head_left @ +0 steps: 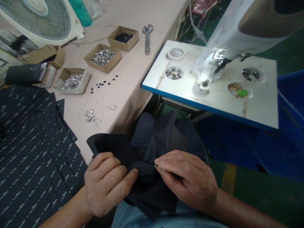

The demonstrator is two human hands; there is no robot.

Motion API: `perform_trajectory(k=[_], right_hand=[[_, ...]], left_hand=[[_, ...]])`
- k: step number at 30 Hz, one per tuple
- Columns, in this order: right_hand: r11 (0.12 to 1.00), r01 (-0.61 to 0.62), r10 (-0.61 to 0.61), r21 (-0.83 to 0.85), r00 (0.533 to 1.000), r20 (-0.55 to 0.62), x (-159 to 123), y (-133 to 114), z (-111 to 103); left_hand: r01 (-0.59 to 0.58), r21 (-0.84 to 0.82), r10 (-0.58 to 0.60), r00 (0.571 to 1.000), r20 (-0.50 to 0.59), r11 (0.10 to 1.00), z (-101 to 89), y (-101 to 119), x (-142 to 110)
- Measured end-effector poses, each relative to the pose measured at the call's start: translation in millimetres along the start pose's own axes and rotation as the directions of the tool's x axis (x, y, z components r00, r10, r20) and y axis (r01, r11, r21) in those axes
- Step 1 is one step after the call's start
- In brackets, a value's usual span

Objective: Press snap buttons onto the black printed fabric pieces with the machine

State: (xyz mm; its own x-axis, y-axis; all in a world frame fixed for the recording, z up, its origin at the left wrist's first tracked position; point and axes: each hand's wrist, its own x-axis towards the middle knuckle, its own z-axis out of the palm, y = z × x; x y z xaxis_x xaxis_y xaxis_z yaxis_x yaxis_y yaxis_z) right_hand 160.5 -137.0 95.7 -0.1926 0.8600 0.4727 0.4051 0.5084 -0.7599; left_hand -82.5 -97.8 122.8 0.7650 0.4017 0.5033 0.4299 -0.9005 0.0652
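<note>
Pink tabletop (133, 69) fills 9 to 12 o'clock, fan (40, 19) on it at 10. White tabletop (220, 106), blue front edge, at 2. Blue panel (249, 152) below that, 3 to 4. Green floor (266, 199), yellow stripe (229, 179) at 4. Lighting: bright over white tabletop, floor dim.

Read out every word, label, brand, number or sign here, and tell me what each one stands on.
Nothing can be read for certain.
Patterned dark cloth: rows of small white print, too small to read.
White machine: a bright shape like a "G", perhaps only glare.
Plain dark cloth: no lettering shows.
</note>
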Motion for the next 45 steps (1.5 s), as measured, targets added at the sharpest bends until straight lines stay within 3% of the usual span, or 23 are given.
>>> perform_trajectory(k=[9,12,20,38,45], right_hand=[[0.998,0.068,-0.068,0.013,0.997,-0.035,-4,-1,-1],[0.998,0.064,-0.064,-0.003,0.998,-0.015,-3,-1,-3],[0.996,-0.091,0.09,0.02,0.994,0.054,11,1,5],[0.996,-0.01,0.025,-0.086,0.983,0.18,7,11,16],[0.993,0.051,-0.013,-0.104,0.943,0.331,5,16,16]], left_hand=[[0.123,-0.017,-0.121,0.989,0.09,0.992,11.0,-10,-6],[0.101,-0.022,-0.099,0.992,0.073,0.995,9.4,-9,-2],[0.008,-0.013,-0.008,0.999,0.053,1.0,3.5,-4,8],[0.157,-0.247,-0.13,0.984,0.121,0.956,15.5,-4,0],[0.241,-0.268,-0.183,0.958,0.222,0.933,17.1,-3,-6]])
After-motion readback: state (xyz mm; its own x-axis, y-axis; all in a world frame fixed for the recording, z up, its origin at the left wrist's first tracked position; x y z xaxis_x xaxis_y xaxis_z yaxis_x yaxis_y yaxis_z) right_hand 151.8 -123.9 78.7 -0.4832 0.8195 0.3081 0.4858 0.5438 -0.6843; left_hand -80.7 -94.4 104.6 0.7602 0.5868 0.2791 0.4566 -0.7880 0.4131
